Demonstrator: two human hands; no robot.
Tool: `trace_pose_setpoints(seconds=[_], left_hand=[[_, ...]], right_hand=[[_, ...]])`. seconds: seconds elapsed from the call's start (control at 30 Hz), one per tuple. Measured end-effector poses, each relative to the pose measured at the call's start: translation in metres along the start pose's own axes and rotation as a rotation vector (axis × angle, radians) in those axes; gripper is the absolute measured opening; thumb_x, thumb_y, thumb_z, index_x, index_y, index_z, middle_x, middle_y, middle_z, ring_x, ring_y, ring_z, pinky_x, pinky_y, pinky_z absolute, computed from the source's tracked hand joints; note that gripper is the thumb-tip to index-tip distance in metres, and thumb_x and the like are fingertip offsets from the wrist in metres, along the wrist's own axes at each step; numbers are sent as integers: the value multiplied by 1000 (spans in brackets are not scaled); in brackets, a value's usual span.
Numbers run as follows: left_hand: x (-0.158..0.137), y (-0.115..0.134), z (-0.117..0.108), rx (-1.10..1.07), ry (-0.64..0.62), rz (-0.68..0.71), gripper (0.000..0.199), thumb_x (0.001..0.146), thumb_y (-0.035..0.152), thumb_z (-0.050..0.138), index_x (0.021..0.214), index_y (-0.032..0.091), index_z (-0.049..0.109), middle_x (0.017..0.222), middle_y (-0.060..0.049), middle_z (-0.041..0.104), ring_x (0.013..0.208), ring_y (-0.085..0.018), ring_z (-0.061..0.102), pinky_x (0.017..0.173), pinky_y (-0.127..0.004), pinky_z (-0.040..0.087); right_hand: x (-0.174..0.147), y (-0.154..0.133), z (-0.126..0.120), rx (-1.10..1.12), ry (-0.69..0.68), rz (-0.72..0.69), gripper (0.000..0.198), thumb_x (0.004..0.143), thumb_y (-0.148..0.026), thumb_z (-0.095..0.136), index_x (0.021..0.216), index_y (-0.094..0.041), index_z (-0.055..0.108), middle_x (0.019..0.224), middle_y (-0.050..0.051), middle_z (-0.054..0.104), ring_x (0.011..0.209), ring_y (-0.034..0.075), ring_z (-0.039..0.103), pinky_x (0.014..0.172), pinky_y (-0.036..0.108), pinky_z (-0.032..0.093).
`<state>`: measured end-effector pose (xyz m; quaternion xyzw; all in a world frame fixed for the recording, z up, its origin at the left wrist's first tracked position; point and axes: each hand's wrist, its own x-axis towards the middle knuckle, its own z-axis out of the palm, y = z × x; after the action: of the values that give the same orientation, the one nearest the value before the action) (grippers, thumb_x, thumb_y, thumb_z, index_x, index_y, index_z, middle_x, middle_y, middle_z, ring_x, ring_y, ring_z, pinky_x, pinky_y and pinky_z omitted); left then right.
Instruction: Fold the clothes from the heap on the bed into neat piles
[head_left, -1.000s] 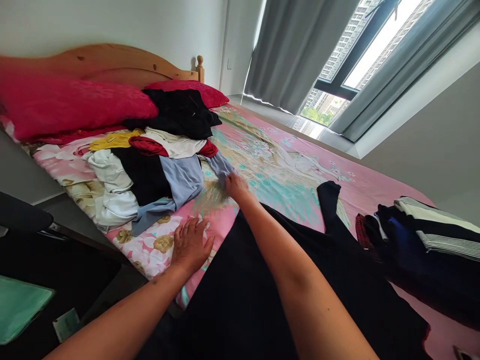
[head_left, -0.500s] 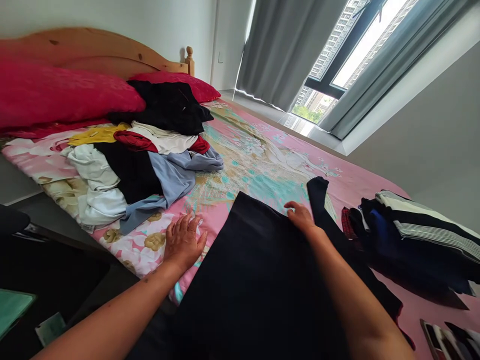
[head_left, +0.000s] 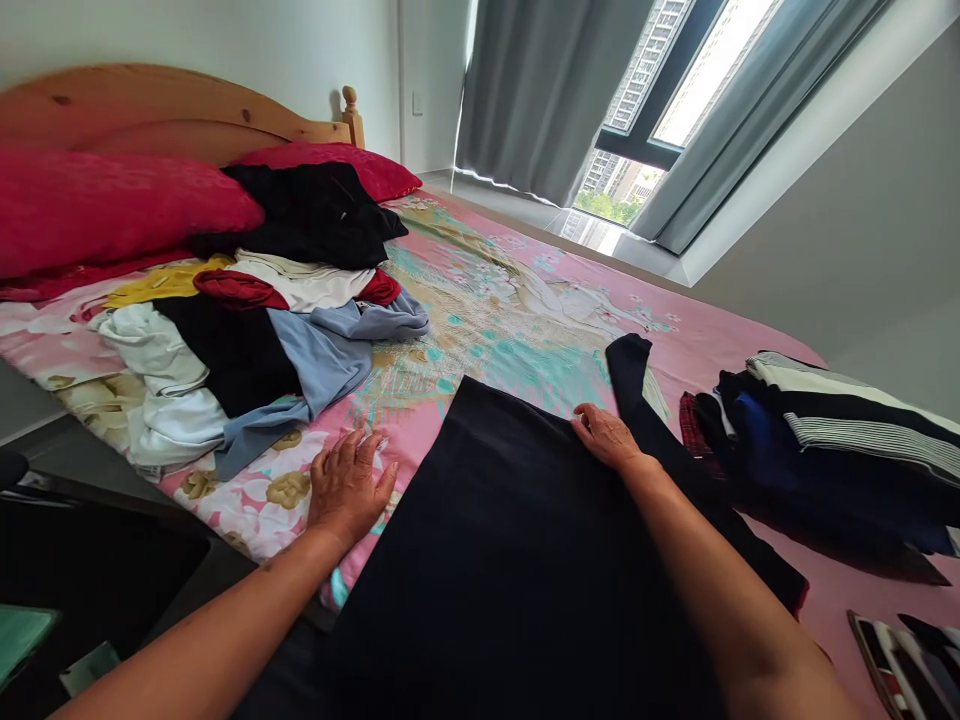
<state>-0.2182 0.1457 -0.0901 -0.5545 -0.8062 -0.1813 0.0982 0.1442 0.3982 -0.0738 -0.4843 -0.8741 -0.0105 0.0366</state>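
A black garment lies spread on the bed in front of me, its lower part running out of view; its exact kind I cannot make out. To its left, my left hand rests on the floral sheet with fingers apart, holding nothing. My right hand lies on the far right edge of the black garment, palm down and fingers stretched out. Just beyond that hand, a narrow dark piece of cloth, perhaps a sleeve, sticks out on the sheet.
A loose heap of clothes holds a blue-grey garment, a white one and a black one near red pillows. Folded clothes are stacked on the right, above a box of rolled items. The pink floral sheet covers the bed.
The camera view has shifted slightly, so the scene sits a little further left. My right hand has settled flatter on the garment's edge; my left hand stays on the sheet.
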Motion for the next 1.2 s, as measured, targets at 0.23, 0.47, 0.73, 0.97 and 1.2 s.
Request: trace_pose_setpoints(seconds=[0.23, 0.47, 0.73, 0.97, 1.2], left_hand=[[-1, 1, -1, -3, 9, 14, 45, 82, 42, 49, 122, 21, 51, 130, -13, 50, 124, -29, 40, 104, -46, 23], [0, 0, -1, -18, 15, 8, 45, 82, 41, 50, 121, 20, 52, 129, -13, 50, 123, -29, 40, 104, -47, 22], [0, 1, -3, 11, 8, 22, 45, 83, 41, 49, 122, 20, 51, 130, -13, 50, 123, -29, 40, 104, -46, 23], [-1, 1, -1, 4, -7, 10, 45, 83, 42, 49, 123, 21, 50, 130, -12, 50, 125, -27, 39, 105, -45, 22], [-1, 2, -3, -41, -22, -16, 46, 82, 42, 50, 124, 23, 50, 133, -12, 48, 126, -28, 38, 106, -46, 19]], right_hand=[[15, -2, 2, -119, -111, 194, 34, 96, -35, 27, 108, -14, 50, 86, 12, 65, 82, 22, 62, 73, 31, 38], [4, -3, 3, -118, -94, -12, 32, 93, -46, 36, 94, -19, 55, 96, 7, 63, 94, 19, 58, 80, 27, 37], [16, -10, 11, -193, -91, 257, 38, 95, -47, 27, 103, -20, 54, 92, 8, 65, 84, 22, 63, 69, 30, 41], [20, -34, 10, -134, -9, 203, 46, 94, -55, 26, 98, -20, 57, 101, 9, 63, 95, 21, 59, 73, 30, 42], [42, -49, 4, -73, -53, 346, 38, 94, -46, 34, 99, -18, 59, 95, 11, 64, 88, 22, 60, 74, 33, 43]])
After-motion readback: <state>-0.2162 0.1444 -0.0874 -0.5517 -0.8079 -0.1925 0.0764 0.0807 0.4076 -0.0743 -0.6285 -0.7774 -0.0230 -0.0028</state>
